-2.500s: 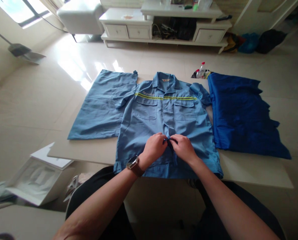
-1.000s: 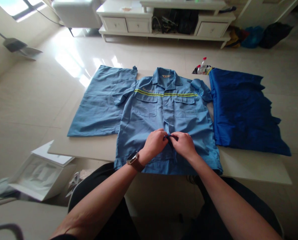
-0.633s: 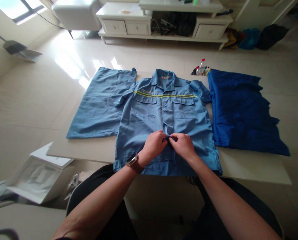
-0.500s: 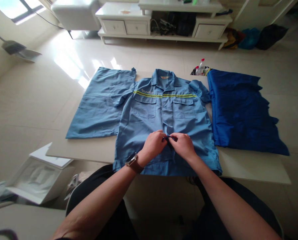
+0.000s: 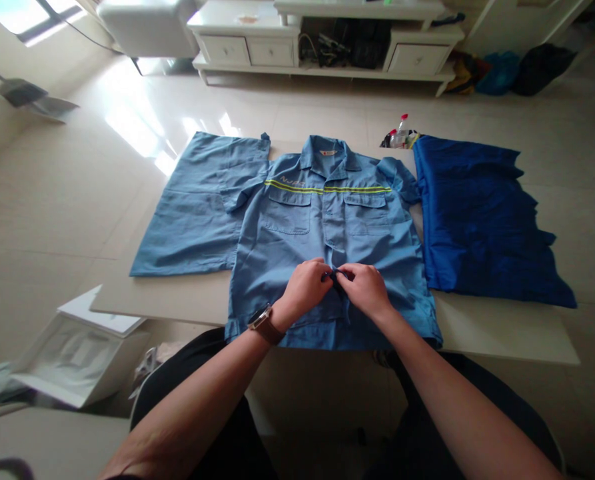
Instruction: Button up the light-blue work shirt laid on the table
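A light blue work shirt [image 5: 297, 253] with a yellow reflective stripe across the chest lies flat, front up, on a low beige table [image 5: 497, 333]. My left hand [image 5: 304, 288], with a watch on its wrist, and my right hand [image 5: 364, 290] meet at the shirt's front placket near the hem. Both are closed in a pinch on the placket edges, fingertips touching. What sits between the fingertips is too small to make out.
A second light blue garment [image 5: 197, 207] lies to the shirt's left and a dark blue one [image 5: 477, 220] to its right. A small bottle [image 5: 401, 133] stands at the table's far edge. A white box [image 5: 77, 350] sits on the floor at left, a white cabinet [image 5: 327, 40] beyond.
My hands stay pinched at the same spot on the placket, with only slight finger shifts. The camera has drifted a little.
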Available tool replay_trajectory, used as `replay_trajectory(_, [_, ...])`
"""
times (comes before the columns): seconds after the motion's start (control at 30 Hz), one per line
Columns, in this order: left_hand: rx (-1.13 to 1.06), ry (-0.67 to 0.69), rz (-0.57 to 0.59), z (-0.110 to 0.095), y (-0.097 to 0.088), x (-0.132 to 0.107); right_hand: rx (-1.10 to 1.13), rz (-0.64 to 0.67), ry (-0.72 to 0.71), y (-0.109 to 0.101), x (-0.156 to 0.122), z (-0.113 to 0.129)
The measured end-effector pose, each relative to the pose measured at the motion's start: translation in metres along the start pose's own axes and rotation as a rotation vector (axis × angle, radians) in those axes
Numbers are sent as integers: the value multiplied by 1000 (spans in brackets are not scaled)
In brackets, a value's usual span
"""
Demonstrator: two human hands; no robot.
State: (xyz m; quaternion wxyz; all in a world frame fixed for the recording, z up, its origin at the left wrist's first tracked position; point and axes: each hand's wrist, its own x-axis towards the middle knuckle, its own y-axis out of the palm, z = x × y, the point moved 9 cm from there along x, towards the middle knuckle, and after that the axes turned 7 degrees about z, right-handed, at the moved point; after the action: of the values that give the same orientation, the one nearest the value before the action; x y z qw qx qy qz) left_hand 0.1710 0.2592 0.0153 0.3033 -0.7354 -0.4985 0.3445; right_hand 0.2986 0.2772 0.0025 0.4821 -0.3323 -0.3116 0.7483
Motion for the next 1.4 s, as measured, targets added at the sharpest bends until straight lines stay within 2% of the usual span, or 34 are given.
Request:
replay_trajectory(0.47, [-64, 64, 19, -1, 2, 2, -34, 5, 6, 0, 0, 0])
replay_trajectory(0.6, [-111, 110, 57, -9, 6, -4, -59, -38, 77, -7, 5, -10])
replay_trajectory(0.7, [-122, 53, 91, -4, 8, -7, -41, -49, 98, -13, 7, -12])
replay_trajectory(0.8, [-121, 13, 184, 2, 16, -7, -116, -44, 59, -19, 8, -7])
replay_trajectory(0.87, [-82, 20, 217, 4, 20, -7, -208, 46, 53, -13, 8, -7])
replay_trajectory(1.03, [32, 25, 263, 7, 32, -10, -323, 510, 125, 24, -4, -23])
replay_trajectory(1.1, [37, 35, 314, 6, 38, -11, -302, 529, 131, 25, -6, -21])
replay_trajectory(1.17, [53, 48, 357, 3, 42, -13, -263, 441, 96, 20, -5, -14])
replay_trajectory(1.23, [85, 62, 384, 1, 46, -14, -229, 363, 0, 17, -4, -2])
replay_trajectory(1.33, [129, 89, 419, -2, 52, -16, -231, 343, -183, 24, -6, 16])
replay_trajectory(1.4, [155, 107, 444, -3, 56, -17, -283, 362, -241, 32, -8, 20])
